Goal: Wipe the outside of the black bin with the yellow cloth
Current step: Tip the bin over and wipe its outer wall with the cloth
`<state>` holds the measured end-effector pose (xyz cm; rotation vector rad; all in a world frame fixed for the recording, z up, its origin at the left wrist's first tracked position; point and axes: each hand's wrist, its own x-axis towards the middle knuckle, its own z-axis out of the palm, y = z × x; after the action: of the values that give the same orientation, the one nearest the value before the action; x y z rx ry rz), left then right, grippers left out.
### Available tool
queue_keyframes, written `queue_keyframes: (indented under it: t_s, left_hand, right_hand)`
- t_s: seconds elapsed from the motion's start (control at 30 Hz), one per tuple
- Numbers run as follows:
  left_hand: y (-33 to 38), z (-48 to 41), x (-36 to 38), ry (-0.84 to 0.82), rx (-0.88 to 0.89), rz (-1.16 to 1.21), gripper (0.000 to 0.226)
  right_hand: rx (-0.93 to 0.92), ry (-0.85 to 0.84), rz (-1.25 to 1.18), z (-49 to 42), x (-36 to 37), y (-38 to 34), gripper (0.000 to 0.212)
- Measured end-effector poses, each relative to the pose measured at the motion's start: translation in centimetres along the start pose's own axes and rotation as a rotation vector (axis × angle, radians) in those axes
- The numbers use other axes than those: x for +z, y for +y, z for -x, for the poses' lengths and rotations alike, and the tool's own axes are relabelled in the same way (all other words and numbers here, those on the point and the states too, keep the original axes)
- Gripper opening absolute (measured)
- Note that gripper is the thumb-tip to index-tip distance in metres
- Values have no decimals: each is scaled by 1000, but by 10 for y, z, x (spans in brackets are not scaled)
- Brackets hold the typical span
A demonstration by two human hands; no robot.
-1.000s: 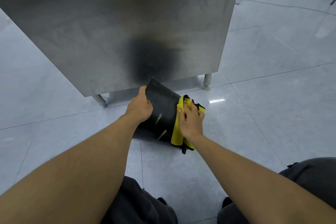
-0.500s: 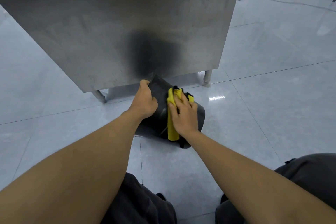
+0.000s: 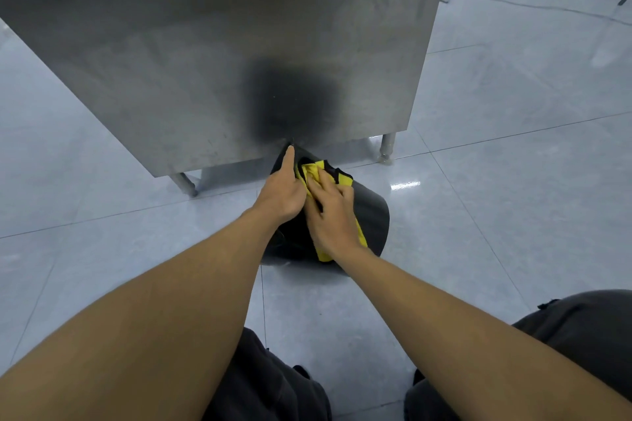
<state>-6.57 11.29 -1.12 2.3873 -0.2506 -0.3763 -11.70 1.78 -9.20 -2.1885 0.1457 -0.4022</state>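
The left hand (image 3: 282, 193) grips the edge of the black bin (image 3: 371, 215), one finger stretched up along that edge and the rest curled round it out of sight. Just beside it to the right, the right hand (image 3: 333, 219) presses the yellow cloth (image 3: 312, 170) flat against the bin's outer wall with straight fingers. The bin leans on the tiled floor (image 3: 513, 215), its top beyond both hands at the foot of a stainless steel table (image 3: 239, 44).

A brushed steel desk (image 3: 205, 44) fills the upper part, with a dark patch (image 3: 290, 102), perhaps a reflection, near its front edge. Its thin legs (image 3: 388, 147) stand on a glossy pale tiled floor (image 3: 513, 198).
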Motion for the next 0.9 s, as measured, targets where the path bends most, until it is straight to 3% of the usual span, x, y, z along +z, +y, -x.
queue_keyframes:
  t_s: [0.1,0.3,0.4,0.5,0.6,0.73,0.8,0.9]
  left_hand:
    - [-4,-2,-3,12,10,26,71]
    - [-20,-2,-14,53,-63,31,31]
    - [-22,-1,-14,16,-46,3,49]
    - [-23,-1,-13,-4,-38,8,71]
    - [-17,1,-12,-19,-31,44,73]
    - [-11,1,-10,-28,-9,60,72]
    - [-13,-1,-10,-30,-13,65,72]
    - [-20,-3,-12,-24,-51,59,73]
  right_hand:
    - [35,40,104,5,1,13,42]
    - [371,85,138,13,-8,46,44]
    - [405,120,92,8,-11,41,42]
    - [251,84,23,4,-7,24,41]
    - [44,-28,-84,-3,-2,0,42]
    - [-31,-35,-50,-6,-3,-9,44]
    - [-4,12,68,-4,-4,3,44]
    - [234,22,156,-4,-7,31,44]
